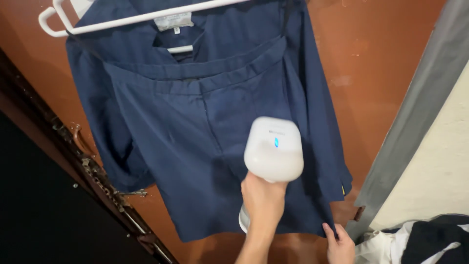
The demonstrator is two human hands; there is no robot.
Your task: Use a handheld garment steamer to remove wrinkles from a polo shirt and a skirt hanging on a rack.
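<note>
I see my left hand (264, 203) low in the middle, wrapped tight around the handle of one white steamer (273, 149). The arm comes up from the bottom edge, and the fist points up. The steamer's fat head sits just above the fist, pressed flat on the blue cloth, with one small blue light on its back.

My right hand (338, 243) is lower and off to the side of the steamer. Its fingers pinch the bottom hem of the shorts (195, 161) and hold it down. Only part of this hand shows.

Past that hand, in the corner, lies a heap of clothes (420, 242), white and dark.

Above both hands hang two blue clothes: the shorts in front, and a shirt (312, 88) behind them. Both hang on one white hanger (122, 19) at the top.

Behind it all is a brown door (376, 63). Beyond my left hand, on the far side from the heap, the door edge has a metal latch (129, 193), then a dark gap.
</note>
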